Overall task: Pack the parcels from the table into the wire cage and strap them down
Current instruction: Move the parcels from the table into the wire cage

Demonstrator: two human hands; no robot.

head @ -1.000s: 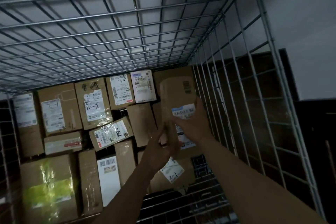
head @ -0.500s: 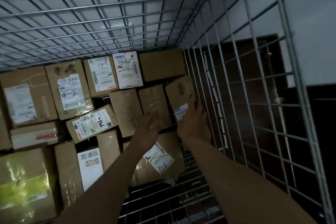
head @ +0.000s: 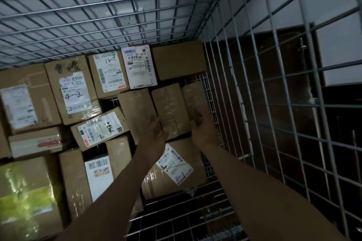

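Note:
I look down into the wire cage (head: 252, 76), which holds several brown cardboard parcels with white labels. A small brown parcel (head: 193, 97) lies flat against the cage's right wall, label out of sight. My right hand (head: 203, 132) grips its near end, thumb on top. My left hand (head: 154, 133) is open, fingers resting on the near edge of the taped parcel (head: 169, 108) just to its left. Both forearms reach in from the bottom of the view.
A parcel marked 2-1 (head: 176, 168) lies under my wrists. A parcel marked 4-2 (head: 75, 92) and a glossy green-wrapped box (head: 25, 197) fill the left side. Bare wire floor (head: 176, 213) shows at the near right. A dark door stands beyond the right wall.
The small parcel went from upright in both hands down to flat against the right wall. My left hand came off it and onto the neighbouring parcel. My view moved closer.

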